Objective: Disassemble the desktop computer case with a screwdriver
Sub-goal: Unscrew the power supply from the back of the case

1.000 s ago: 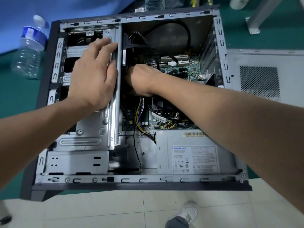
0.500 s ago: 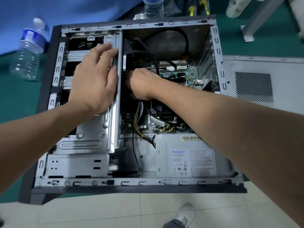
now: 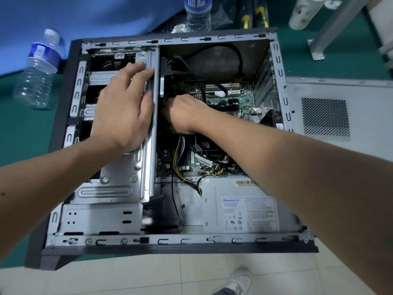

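- the computer case (image 3: 63, 145) lies on its side on the green desk (image 3: 23, 133), open side up, probably so that the parts inside can be reached from above.
- the left hand (image 3: 123, 109) lies flat with straight fingers on the metal drive cage (image 3: 119, 179), at the left of the case; i think it steadies the cage.
- the right hand (image 3: 182, 113) reaches down beside the cage, knuckles up, fingers bent out of sight; whether it holds something, i cannot tell.
- no screwdriver is visible.

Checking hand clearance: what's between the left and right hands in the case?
In the head view, only the drive cage's upright metal edge separates the left hand, flat on the cage, from the right hand reaching inside.
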A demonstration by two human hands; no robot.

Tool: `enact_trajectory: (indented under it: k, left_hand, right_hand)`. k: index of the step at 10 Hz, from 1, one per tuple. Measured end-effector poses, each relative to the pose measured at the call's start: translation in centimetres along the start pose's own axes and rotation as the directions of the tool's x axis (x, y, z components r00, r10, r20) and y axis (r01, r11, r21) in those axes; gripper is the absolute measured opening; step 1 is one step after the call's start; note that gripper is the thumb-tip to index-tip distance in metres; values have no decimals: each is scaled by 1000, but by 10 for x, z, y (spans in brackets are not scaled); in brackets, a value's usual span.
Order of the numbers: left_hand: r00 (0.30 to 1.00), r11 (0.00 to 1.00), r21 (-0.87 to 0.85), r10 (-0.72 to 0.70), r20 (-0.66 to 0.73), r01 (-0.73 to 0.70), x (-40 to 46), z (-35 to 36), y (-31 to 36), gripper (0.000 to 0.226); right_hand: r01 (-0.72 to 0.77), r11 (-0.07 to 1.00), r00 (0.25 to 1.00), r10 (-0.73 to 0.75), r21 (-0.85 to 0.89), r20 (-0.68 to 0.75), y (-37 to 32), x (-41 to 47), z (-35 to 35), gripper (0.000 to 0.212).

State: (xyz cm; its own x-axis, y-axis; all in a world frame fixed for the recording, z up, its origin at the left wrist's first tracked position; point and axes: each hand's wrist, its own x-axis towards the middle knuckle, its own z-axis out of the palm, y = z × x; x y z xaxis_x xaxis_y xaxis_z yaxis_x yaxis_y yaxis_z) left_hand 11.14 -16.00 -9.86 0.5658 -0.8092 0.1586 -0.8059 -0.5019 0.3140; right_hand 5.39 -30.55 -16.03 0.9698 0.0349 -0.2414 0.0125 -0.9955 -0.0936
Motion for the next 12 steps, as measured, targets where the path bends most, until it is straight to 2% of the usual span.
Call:
enact_trajectory:
  k: [4,8,10,12]
  left_hand:
    - [1000,1000,-9,-11,0,11,0,0,0,50]
    - [1000,1000,2,-8,-3,8,0,0,1,51]
    - [1000,1000,0,-11,1,11,0,-1,1,51]
    - [1000,1000,-9,-13,1,13,0,0,1,52]
  right_hand:
    - [68,998,998,-68,-7,6,-1,-1,-2,28]
    - [68,997,996,-67,-25,50,-3,0,-5,32]
    - [28,1000,999,-28,-11,-16,-2,-4,-4,31]
    - [-38,999,999,39,14,-24,-2,-4,-2,28]
